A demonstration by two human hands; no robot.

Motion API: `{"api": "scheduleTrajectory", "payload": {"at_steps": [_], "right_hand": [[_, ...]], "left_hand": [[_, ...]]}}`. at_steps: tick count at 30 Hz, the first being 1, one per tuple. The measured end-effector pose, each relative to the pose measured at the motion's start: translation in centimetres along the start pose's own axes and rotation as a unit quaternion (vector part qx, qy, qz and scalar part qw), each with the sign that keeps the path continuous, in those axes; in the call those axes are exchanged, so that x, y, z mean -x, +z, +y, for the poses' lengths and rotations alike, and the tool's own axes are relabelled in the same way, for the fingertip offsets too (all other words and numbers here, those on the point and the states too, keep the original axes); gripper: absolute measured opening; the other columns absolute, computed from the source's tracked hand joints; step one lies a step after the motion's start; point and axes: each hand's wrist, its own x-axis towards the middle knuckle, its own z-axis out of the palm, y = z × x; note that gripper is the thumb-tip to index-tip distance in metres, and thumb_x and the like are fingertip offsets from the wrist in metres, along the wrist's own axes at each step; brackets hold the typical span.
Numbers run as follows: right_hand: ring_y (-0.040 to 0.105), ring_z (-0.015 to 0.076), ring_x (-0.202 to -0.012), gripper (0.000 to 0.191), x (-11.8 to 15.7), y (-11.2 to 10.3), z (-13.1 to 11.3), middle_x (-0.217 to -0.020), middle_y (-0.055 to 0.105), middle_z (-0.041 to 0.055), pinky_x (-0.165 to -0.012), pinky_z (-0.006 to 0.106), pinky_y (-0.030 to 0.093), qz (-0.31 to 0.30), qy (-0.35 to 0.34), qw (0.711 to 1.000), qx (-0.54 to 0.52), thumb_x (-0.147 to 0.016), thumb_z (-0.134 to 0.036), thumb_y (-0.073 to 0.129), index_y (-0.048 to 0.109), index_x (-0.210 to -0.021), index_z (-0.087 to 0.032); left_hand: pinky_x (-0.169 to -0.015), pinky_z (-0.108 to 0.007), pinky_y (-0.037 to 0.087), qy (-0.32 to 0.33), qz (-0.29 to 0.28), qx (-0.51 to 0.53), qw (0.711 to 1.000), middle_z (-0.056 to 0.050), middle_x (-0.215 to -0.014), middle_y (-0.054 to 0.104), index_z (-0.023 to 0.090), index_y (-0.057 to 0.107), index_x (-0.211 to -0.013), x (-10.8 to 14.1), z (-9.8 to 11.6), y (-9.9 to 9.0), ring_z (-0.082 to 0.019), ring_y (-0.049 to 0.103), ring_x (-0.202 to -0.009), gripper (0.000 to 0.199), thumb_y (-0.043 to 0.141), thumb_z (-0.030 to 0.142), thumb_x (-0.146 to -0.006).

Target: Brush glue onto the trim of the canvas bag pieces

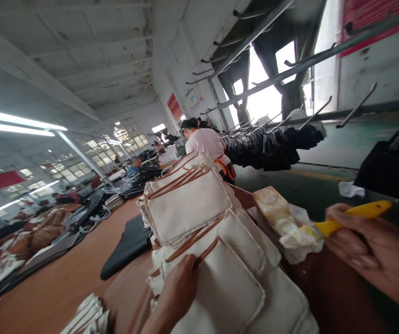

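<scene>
My right hand (363, 246) is closed round the yellow handle of a brush (335, 223). The brush's bristle end meets a whitish, paste-like mass (299, 235) beside a stained tan block or container (271, 204). With closed fingers, my left hand (182, 287) grips the brown-edged corner of a cream bag panel (223, 278), which lies on top of the nearest pile. Behind it rises a taller stack of similar cream panels (190, 199) with brown edges. What the underside of my left hand touches is hidden.
The brown tabletop (77, 269) carries a black folded piece (128, 246) and a small cream bundle (88, 315). Brown and black goods (49, 232) lie at left. Beyond the stack, a person (206, 144) bends away. At right stand a hook rack (269, 86) and dark bags (269, 150).
</scene>
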Motion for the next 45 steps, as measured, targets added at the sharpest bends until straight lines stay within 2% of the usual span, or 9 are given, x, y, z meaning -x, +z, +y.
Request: {"api": "scheduleTrajectory", "payload": {"at_steps": [5, 7, 10, 17, 22, 27, 33, 40, 45], "right_hand": [[0.027, 0.0067, -0.034, 0.02, -1.2, 3.3, 3.7, -0.041, 0.035, -0.0068, -0.039, 0.026, 0.015, -0.043, 0.051, 0.995, -0.07, -0.085, -0.037, 0.072, 0.058, -0.082, -0.022], [0.028, 0.0061, -0.034, 0.023, -1.9, 4.6, 4.9, -0.041, 0.037, -0.0083, -0.038, 0.024, 0.015, -0.061, 0.044, 0.995, -0.064, -0.086, -0.037, 0.072, 0.055, -0.084, -0.021], [0.026, 0.0052, -0.033, 0.024, -3.0, 6.2, 6.0, -0.04, 0.036, -0.0101, -0.037, 0.021, 0.016, -0.076, 0.024, 0.995, -0.055, -0.088, -0.036, 0.069, 0.053, -0.085, -0.02], [0.022, 0.0054, -0.033, 0.026, -3.7, 8.4, 6.8, -0.041, 0.036, -0.0108, -0.036, 0.02, 0.012, -0.146, 0.033, 0.988, 0.041, -0.088, -0.041, 0.065, 0.052, -0.087, -0.018], [0.03, 0.008, -0.039, 0.024, -4.5, 10.0, 8.2, -0.045, 0.04, -0.0084, -0.04, 0.022, 0.021, -0.188, -0.014, 0.974, 0.128, -0.091, -0.04, 0.061, 0.052, -0.082, -0.019], [0.038, 0.0108, -0.046, 0.023, -4.9, 9.8, 7.2, -0.051, 0.041, -0.006, -0.044, 0.024, 0.028, -0.167, -0.088, 0.962, 0.196, -0.092, -0.04, 0.059, 0.055, -0.082, -0.019], [0.035, 0.0099, -0.045, 0.025, -2.8, 9.3, 6.2, -0.052, 0.039, -0.0066, -0.042, 0.023, 0.025, -0.219, -0.047, 0.955, 0.197, -0.092, -0.041, 0.06, 0.055, -0.084, -0.018], [0.028, 0.0074, -0.04, 0.026, -3.1, 9.0, 4.2, -0.047, 0.037, -0.0089, -0.039, 0.021, 0.021, -0.147, -0.051, 0.981, 0.117, -0.092, -0.042, 0.059, 0.052, -0.083, -0.019], [0.029, 0.0066, -0.038, 0.027, -2.5, 9.4, 4.1, -0.045, 0.039, -0.0094, -0.039, 0.019, 0.019, -0.24, 0.041, 0.965, 0.099, -0.086, -0.041, 0.066, 0.052, -0.082, -0.019]], "left_hand": [[-0.076, -0.028, 0.042, -0.026, 0.027, 0.115, 0.993, -0.002, -0.094, 0.069, 0.023, 0.06, -0.099, -0.8, 2.1, 1.5, -0.019, 0.064, -0.089, 0.017, 0.048, 0.023, -0.088], [-0.073, -0.028, 0.042, -0.031, 0.031, 0.141, 0.989, -0.002, -0.091, 0.069, 0.023, 0.061, -0.096, -1.5, 2.9, 2.4, -0.02, 0.064, -0.085, 0.018, 0.052, 0.036, -0.089], [-0.071, -0.028, 0.042, -0.027, 0.041, 0.173, 0.984, -0.002, -0.087, 0.068, 0.022, 0.064, -0.089, -2.3, 3.4, 3.7, -0.019, 0.062, -0.08, 0.017, 0.055, 0.037, -0.088], [-0.076, -0.024, 0.045, 0.017, -0.002, 0.336, 0.942, -0.002, -0.086, 0.061, 0.021, 0.072, -0.095, -2.4, 3.1, 3.6, -0.017, 0.061, -0.083, 0.023, 0.056, 0.036, -0.09], [-0.074, -0.023, 0.045, 0.021, -0.039, 0.391, 0.919, -0.002, -0.086, 0.057, 0.022, 0.074, -0.099, -1.9, 3.4, 4.0, -0.017, 0.059, -0.083, 0.022, 0.059, 0.034, -0.089], [-0.075, -0.024, 0.044, 0.01, -0.038, 0.415, 0.909, -0.001, -0.084, 0.055, 0.021, 0.074, -0.097, -1.5, 3.7, 4.1, -0.016, 0.057, -0.082, 0.025, 0.06, 0.04, -0.089], [-0.074, -0.025, 0.045, 0.012, -0.043, 0.43, 0.902, -0.003, -0.087, 0.059, 0.021, 0.073, -0.098, -1.1, 4.1, 3.9, -0.018, 0.059, -0.083, 0.027, 0.062, 0.042, -0.087], [-0.063, -0.022, 0.042, 0.079, 0.057, 0.366, 0.925, -0.001, -0.077, 0.059, 0.023, 0.071, -0.085, 1.4, 5.1, 4.0, -0.014, 0.056, -0.068, 0.018, 0.063, 0.039, -0.087], [-0.059, -0.022, 0.042, 0.053, 0.09, 0.336, 0.936, 0.0, -0.07, 0.061, 0.023, 0.066, -0.076, 2.5, 5.4, 4.5, -0.013, 0.055, -0.061, 0.017, 0.068, 0.039, -0.081]]}}
